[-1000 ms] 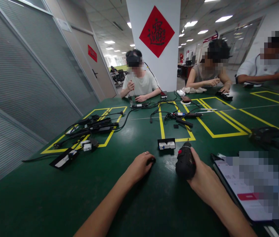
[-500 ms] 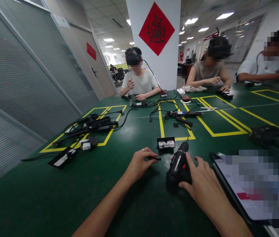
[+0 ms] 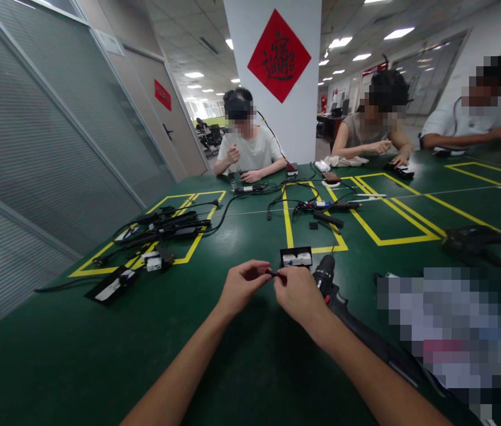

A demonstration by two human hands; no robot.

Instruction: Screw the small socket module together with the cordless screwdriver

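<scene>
My left hand point(image 3: 243, 285) pinches one end of a small dark piece point(image 3: 274, 274) above the green table. Fingertips of my right hand point(image 3: 299, 294) close on the other end, so the two hands nearly meet. What the piece is cannot be made out. Just behind them stands a black holder with white parts point(image 3: 296, 258). A black power drill point(image 3: 327, 278) lies beside my right hand, its bit pointing away; my right hand and forearm partly cover it.
Black cables and adapters point(image 3: 174, 225) lie at the left, near a black-and-white piece point(image 3: 110, 285). Tools and cables point(image 3: 327, 205) lie beyond the holder, within yellow tape. A blurred, pixelated object point(image 3: 445, 331) is at the right. Three people sit across the table.
My right hand has left the drill and moved left to the small dark piece in my left hand. The drill now lies turned, its handle toward the lower right.
</scene>
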